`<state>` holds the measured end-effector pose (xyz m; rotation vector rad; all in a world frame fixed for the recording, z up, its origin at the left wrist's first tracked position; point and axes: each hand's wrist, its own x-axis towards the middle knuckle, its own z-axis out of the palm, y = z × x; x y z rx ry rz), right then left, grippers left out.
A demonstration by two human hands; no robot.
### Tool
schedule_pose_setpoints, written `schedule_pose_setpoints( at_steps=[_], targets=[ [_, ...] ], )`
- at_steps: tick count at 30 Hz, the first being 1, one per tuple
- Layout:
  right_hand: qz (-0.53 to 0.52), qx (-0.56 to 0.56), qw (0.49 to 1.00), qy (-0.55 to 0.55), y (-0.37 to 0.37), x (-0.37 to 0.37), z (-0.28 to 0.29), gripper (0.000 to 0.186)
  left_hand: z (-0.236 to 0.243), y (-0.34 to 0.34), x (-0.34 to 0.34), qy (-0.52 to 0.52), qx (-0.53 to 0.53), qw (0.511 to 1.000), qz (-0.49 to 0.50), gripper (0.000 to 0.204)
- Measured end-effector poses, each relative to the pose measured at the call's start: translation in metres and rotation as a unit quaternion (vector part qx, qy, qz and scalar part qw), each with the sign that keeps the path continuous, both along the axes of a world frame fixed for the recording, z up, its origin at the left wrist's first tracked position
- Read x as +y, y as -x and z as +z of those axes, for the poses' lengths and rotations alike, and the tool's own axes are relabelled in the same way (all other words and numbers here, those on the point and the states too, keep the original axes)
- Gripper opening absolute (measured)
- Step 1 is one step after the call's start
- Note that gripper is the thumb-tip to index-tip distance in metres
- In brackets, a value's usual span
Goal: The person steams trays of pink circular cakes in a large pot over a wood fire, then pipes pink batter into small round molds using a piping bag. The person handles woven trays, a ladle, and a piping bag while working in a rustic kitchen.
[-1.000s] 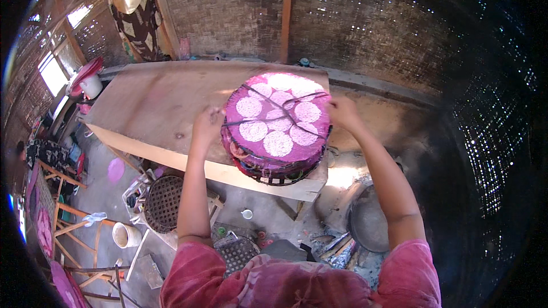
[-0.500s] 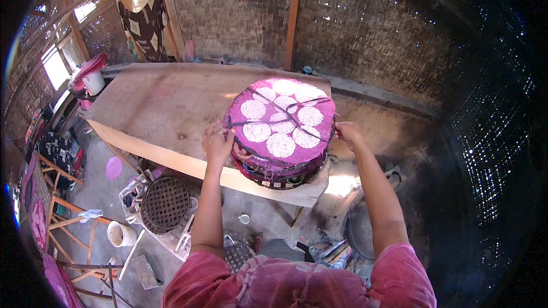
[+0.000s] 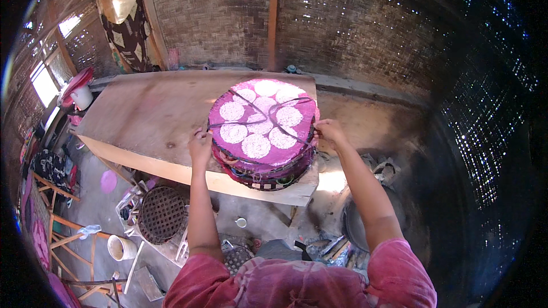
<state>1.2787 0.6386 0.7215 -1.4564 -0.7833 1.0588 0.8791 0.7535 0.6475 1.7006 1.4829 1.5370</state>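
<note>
A round bundle point(image 3: 260, 115) with a magenta top patterned with white circles stands at the right end of the wooden tabletop point(image 3: 131, 111). Dark straps cross its top, and layers of darker, mixed-colour material show round its side. At the bundle's left rim is my left hand point(image 3: 200, 141), its fingers curled; what they grip is too small to make out. My right hand point(image 3: 328, 130) pinches at the right rim, where a dark strap runs; I cannot tell whether strap or rim is between the fingers.
Below the table's front are a dark woven basket point(image 3: 161, 214), a white bucket point(image 3: 121, 248), a small cup point(image 3: 241, 222) and a large dark pan point(image 3: 357, 231). Wooden frames point(image 3: 74, 234) stand at lower left. A white pail point(image 3: 81, 98) sits beyond the table's left end. Woven walls point(image 3: 354, 34) enclose the space.
Both hands have come down along the sides of the bundle toward me. The straps on top lie a little differently, and the whole view has shifted slightly.
</note>
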Motion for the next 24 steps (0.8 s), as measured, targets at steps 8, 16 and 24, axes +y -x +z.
schedule_pose_setpoints(
  at_steps=[8,16,24],
  targets=[
    [-0.012,0.035,0.999,0.008,-0.020,-0.035,0.012,0.011,0.004,0.002,-0.005,0.076,-0.084,0.993,-0.018,0.037],
    [-0.137,-0.050,0.985,0.097,-0.128,-0.236,-0.067,0.017,-0.083,0.107,-0.061,0.139,-0.162,0.976,-0.048,0.035],
    [-0.295,0.073,0.896,0.325,-0.145,-0.468,-0.218,0.018,-0.305,0.215,-0.305,0.513,0.373,0.759,-0.148,0.034]
  ],
)
